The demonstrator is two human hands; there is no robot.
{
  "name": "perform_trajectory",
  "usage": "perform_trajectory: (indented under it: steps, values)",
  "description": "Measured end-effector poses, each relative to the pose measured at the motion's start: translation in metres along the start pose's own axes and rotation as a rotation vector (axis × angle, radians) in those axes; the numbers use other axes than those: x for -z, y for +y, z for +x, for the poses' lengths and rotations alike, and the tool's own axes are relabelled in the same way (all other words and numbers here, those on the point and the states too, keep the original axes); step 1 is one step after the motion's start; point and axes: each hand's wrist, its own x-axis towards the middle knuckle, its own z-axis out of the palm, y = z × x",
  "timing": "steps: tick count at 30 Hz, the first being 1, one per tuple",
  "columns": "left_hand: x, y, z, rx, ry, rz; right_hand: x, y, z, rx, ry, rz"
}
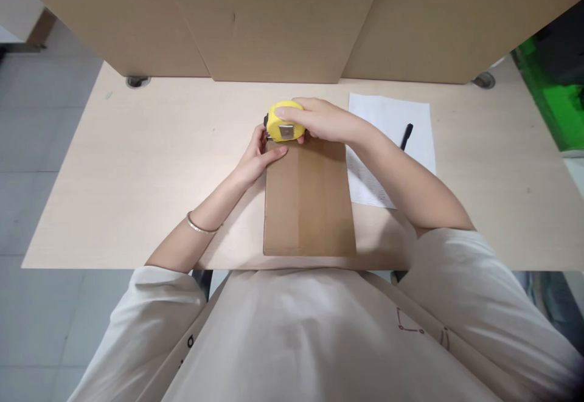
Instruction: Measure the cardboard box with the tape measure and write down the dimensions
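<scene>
A flat brown cardboard piece (309, 201) lies on the light wooden desk (137, 165) in front of me. My right hand (319, 119) is wrapped over a yellow tape measure (283, 121) held at the cardboard's far left corner. My left hand (256, 157) rests on the same corner, forefinger stretched along the cardboard's far edge, thumb up by the tape measure's hook. Whether it pinches the tape's end is too small to tell. A thin bracelet (199, 225) circles my left wrist.
A white printed sheet (392, 122) lies right of the cardboard with a black pen (406, 135) on it. Tall wooden partition panels (274, 19) stand along the desk's far edge. A green object (552, 95) sits beyond the desk's right side.
</scene>
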Motion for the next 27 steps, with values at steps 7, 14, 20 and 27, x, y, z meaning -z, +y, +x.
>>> perform_trajectory:
  steps: [7, 14, 20, 27]
  values:
    - [0.002, -0.001, 0.011, -0.033, 0.078, -0.066, -0.002, 0.001, -0.003, 0.019, 0.035, -0.047]
    - [0.003, -0.003, 0.014, -0.001, 0.096, -0.021, -0.008, 0.005, -0.007, 0.079, 0.080, 0.008]
    - [0.010, -0.005, 0.016, -0.011, 0.074, 0.002, -0.011, 0.009, -0.009, 0.103, 0.119, 0.023]
    - [0.012, -0.002, 0.013, 0.005, 0.078, 0.011, 0.015, 0.015, -0.033, 0.062, 0.177, 0.078]
